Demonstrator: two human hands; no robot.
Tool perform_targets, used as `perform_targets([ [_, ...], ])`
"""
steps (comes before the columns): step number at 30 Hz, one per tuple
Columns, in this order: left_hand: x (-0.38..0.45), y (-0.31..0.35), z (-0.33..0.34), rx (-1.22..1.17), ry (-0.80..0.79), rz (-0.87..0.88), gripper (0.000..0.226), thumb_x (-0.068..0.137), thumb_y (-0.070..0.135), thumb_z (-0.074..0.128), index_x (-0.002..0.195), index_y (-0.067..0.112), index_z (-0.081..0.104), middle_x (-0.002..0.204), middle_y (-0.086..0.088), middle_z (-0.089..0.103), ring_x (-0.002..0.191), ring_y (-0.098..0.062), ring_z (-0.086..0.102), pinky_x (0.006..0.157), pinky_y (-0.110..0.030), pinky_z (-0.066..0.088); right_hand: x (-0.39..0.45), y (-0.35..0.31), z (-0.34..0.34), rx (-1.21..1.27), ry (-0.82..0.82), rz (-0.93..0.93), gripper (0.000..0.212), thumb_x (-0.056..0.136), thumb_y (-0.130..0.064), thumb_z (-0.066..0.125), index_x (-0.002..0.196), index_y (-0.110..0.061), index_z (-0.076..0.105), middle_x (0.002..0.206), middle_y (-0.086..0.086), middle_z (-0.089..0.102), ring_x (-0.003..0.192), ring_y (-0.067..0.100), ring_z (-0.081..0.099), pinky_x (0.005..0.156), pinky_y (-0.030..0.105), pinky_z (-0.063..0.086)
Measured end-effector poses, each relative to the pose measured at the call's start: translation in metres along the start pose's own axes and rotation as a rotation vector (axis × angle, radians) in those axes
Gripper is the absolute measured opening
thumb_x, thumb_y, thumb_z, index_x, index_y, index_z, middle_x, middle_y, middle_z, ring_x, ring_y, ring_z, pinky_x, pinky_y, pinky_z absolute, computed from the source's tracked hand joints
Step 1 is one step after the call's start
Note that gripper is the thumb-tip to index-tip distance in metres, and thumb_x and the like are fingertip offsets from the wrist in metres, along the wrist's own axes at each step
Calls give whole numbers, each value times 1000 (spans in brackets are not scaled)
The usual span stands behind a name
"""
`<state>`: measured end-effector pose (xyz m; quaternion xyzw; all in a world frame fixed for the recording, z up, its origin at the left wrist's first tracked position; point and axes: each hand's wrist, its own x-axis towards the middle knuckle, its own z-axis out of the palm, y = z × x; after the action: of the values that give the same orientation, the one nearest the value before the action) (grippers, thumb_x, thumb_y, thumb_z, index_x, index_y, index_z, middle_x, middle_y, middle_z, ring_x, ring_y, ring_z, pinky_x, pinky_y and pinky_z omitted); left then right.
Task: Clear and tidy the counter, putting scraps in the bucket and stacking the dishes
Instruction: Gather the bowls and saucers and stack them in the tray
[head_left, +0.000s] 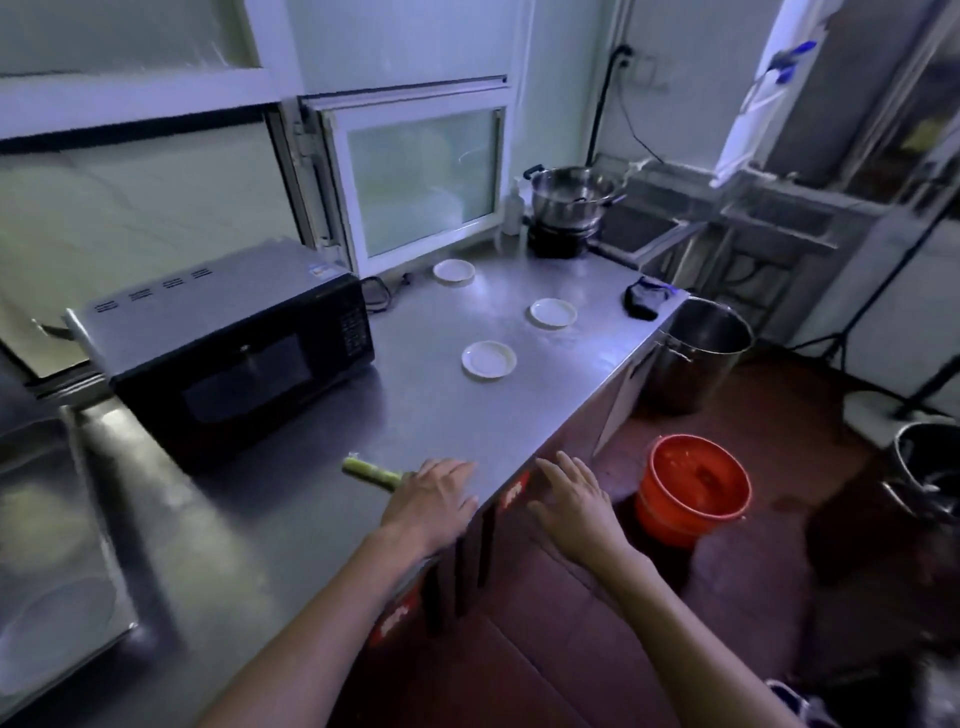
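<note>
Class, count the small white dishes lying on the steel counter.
3: one dish by the window, one mid-counter towards the right edge, one nearest the microwave. None stacked.

The scene was dim, with a cool bluish cast. Soft daylight came through the frosted white-framed window (423, 182) and spread a pale sheen across the brushed steel bench (441, 415). The black microwave oven (228, 353) threw a dark shadow forward. Wide-angle distortion bent the edges, and the lower left corner was smeared and out of focus.
</note>
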<state>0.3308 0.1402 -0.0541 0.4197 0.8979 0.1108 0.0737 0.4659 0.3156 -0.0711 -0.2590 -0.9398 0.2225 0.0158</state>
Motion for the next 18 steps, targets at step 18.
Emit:
perform_targets([
  [18, 178, 63, 43, 9, -126, 131, 48, 96, 46, 47, 140, 28, 46, 142, 3, 52, 130, -21, 45, 104, -39, 41, 107, 112, -39, -1, -48, 153, 66, 95, -39, 56, 155, -32, 28, 166, 0, 15, 154, 23, 8, 120, 46, 26],
])
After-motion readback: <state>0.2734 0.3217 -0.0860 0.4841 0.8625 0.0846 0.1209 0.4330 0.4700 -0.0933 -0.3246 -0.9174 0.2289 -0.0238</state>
